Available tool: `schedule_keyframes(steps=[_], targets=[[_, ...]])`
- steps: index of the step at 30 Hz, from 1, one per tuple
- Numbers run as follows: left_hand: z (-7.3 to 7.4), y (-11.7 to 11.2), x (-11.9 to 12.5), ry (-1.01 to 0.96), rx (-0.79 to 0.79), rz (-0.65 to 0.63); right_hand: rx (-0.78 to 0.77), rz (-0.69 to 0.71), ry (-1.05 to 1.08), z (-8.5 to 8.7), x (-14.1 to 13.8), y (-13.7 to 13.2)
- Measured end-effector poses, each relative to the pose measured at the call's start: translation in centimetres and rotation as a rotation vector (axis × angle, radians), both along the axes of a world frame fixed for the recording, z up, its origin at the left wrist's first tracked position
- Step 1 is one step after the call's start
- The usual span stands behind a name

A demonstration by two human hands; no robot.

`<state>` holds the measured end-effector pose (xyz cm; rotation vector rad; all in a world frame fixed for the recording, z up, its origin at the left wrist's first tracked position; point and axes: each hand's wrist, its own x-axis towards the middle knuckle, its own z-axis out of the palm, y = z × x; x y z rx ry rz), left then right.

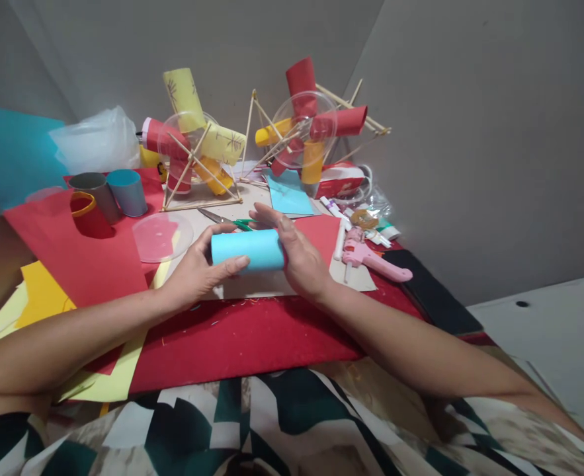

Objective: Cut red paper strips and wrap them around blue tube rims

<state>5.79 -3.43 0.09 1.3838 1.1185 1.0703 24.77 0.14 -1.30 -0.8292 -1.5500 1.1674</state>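
Note:
A light-blue paper tube (245, 250) lies level between my hands above the middle of the table. My left hand (207, 261) is closed around its left end, thumb along the near side. At the other end, my right hand (304, 258) has its palm against the tube and its fingers stretched out. Behind the tube lie scissors (215, 216) with green handles, partly hidden by my hands. Below it is a light sheet of cardboard (256, 285). A clear plastic lid (163, 237) rests on red paper left of my left hand.
Two stick-framed wheels with paper tubes, one at back left (192, 142) and one at back right (306, 125), stand behind. A pink glue gun (378, 261) lies right, near a black phone-like slab (438, 297). Grey (96, 192), blue (127, 193) and red (90, 218) tubes stand left.

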Motion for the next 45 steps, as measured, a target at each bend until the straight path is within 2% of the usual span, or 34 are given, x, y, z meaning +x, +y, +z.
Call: schedule_keyframes(steps=[4,7,13,16,20,24,29,31,34,38,41,45], targets=[[0.3,0.1,0.0,-0.031,0.017,0.035,-0.026,-0.015,0.070,-0.1,0.1,0.2],[0.2,0.5,0.0,-0.086,-0.003,0.036,-0.047,0.026,0.070,-0.5,0.2,0.6],[-0.1,2.1,-0.5,-0.454,-0.342,-0.031,-0.099,0.019,0.302,-0.2,0.6,1.4],[0.0,2.5,-0.7,-0.533,-0.457,-0.052,-0.134,0.032,0.278,0.1,0.3,1.1],[0.0,2.3,-0.7,-0.563,-0.503,-0.092,-0.172,0.111,0.229,-0.2,-0.6,0.2],[-0.4,1.8,-0.6,-0.541,-0.521,-0.179,-0.213,0.082,0.182,-0.9,-0.7,0.2],[-0.6,1.6,-0.8,-0.529,-0.595,-0.283,-0.374,0.069,0.278,-1.0,-0.5,1.2],[-0.6,1.6,-0.8,-0.525,-0.596,-0.306,-0.392,0.073,0.308,-0.9,-0.6,1.4],[-0.6,1.6,-0.8,-0.553,-0.518,-0.314,-0.363,0.138,0.334,-0.6,-0.7,1.2],[-0.6,1.7,-0.9,-0.514,-0.251,-0.293,-0.434,0.178,0.341,-0.5,-0.5,0.8],[-0.4,1.6,-1.2,-0.305,-0.020,-0.245,-0.551,0.187,0.361,-0.6,-0.4,0.8],[-0.2,1.5,-1.2,0.079,0.307,-0.130,-0.715,0.327,0.410,-0.5,-0.6,0.6]])
